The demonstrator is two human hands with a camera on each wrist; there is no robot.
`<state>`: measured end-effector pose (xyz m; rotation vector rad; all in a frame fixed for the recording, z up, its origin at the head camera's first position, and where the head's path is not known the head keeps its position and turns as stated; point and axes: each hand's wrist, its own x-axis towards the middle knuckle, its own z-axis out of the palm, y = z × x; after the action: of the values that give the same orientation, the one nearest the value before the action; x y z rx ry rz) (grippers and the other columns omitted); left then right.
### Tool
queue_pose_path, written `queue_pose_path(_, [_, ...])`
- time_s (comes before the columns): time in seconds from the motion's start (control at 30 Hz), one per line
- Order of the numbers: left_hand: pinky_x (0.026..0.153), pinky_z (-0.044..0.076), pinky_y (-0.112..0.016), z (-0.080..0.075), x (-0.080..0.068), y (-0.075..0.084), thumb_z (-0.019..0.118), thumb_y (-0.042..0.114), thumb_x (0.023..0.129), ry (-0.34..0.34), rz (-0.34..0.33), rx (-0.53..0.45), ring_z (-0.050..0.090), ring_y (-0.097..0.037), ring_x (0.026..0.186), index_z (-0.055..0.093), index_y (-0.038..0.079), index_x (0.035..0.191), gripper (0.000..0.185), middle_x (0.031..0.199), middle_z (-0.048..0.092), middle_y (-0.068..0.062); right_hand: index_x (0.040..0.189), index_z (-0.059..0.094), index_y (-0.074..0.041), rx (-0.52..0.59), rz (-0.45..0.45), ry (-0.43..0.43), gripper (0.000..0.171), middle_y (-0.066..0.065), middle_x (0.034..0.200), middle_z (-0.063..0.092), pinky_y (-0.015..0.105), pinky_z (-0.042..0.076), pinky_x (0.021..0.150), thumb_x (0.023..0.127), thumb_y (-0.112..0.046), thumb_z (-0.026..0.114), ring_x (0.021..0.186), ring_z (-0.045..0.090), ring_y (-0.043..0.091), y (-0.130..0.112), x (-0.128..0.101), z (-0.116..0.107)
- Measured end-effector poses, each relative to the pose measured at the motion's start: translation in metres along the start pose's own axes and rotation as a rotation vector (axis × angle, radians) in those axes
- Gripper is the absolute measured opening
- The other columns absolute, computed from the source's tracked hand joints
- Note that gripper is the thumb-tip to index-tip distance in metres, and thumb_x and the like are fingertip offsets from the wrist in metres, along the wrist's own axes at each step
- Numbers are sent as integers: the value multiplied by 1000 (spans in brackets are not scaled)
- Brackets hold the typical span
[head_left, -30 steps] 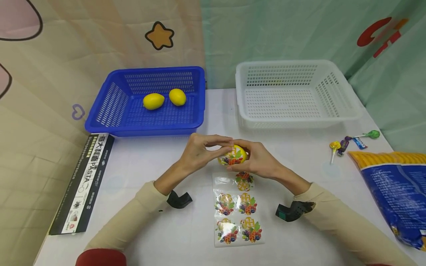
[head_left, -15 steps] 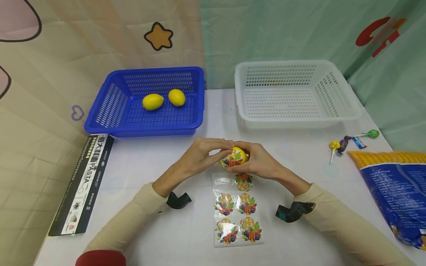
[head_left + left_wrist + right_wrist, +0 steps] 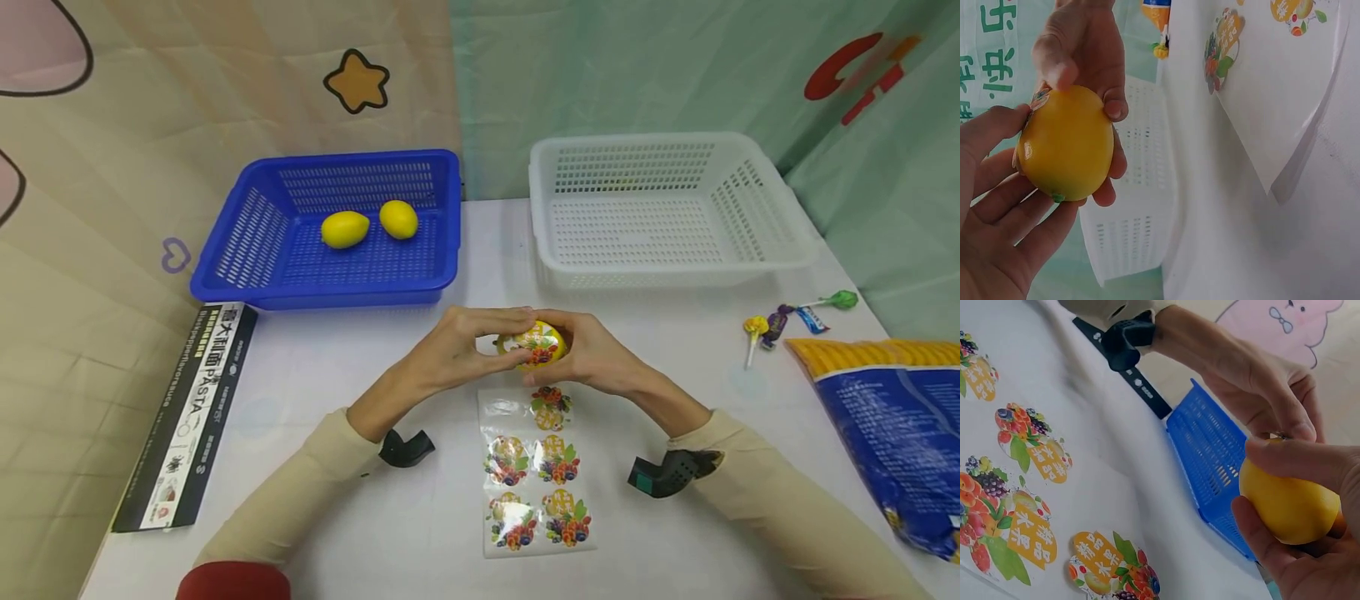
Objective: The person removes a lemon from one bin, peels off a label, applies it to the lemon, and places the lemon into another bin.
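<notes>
Both hands hold one yellow lemon (image 3: 534,346) just above the white table, over the top of a sticker sheet (image 3: 536,475). A round fruit sticker sits on the lemon's near face. My left hand (image 3: 504,332) grips the lemon from the left with thumb and fingers. My right hand (image 3: 564,350) cups it from the right. In the left wrist view the lemon (image 3: 1066,144) lies between the left fingers (image 3: 1004,212) and the right fingers (image 3: 1079,56). The right wrist view shows the lemon (image 3: 1288,503) in the right hand, with the left hand (image 3: 1260,381) touching its top.
A blue basket (image 3: 247,242) at the back left holds two lemons (image 3: 345,229) (image 3: 398,219). An empty white basket (image 3: 765,217) stands at the back right. Lollipops (image 3: 780,321) and a blue and yellow bag (image 3: 892,425) lie to the right, and a pasta box (image 3: 187,417) lies along the left edge.
The hands have raised the lemon slightly and turned it, so the sticker faces up more. The left fingers have shifted from pressing the sticker to holding the lemon's left side.
</notes>
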<state>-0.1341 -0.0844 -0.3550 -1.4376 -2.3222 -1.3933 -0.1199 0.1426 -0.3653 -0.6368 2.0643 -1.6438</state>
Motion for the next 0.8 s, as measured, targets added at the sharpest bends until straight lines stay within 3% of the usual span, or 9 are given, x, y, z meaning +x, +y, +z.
queue_pose_path(0.13, [94,52,-24,1,0,0,83,8,79,4,-7,-7,62,-24,117,67,-5,118,44,124,65,-16,147,43,-6,17,23,-1,81,8,124,65,34,58,79,76,0,82,91,68,28,-2,0,0])
queue_pose_path(0.27, [98,49,-26,1,0,-1,85,9,77,10,-11,-20,59,-24,121,67,-5,120,49,126,64,-17,146,45,-7,-11,38,10,79,8,114,69,34,59,75,75,0,81,86,68,27,-5,0,0])
queue_pose_path(0.47, [79,58,-23,1,-2,-1,86,8,75,38,-38,-74,61,-23,118,67,-5,120,51,126,64,-15,144,47,-8,-35,52,18,76,8,107,70,32,58,73,76,-4,81,85,66,25,-11,1,1])
queue_pose_path(0.63, [73,58,-24,1,-3,-1,86,7,74,69,-26,-57,64,-21,113,67,-5,119,50,123,66,-15,142,50,-10,-44,61,25,73,9,106,69,30,57,72,76,-5,81,85,64,24,-12,3,1])
queue_pose_path(0.8, [83,57,-24,2,-3,-1,87,7,73,93,-7,-46,63,-24,115,68,-6,117,50,120,67,-16,145,47,-11,-73,46,10,75,6,115,67,31,57,77,78,-8,82,89,65,23,-12,4,0])
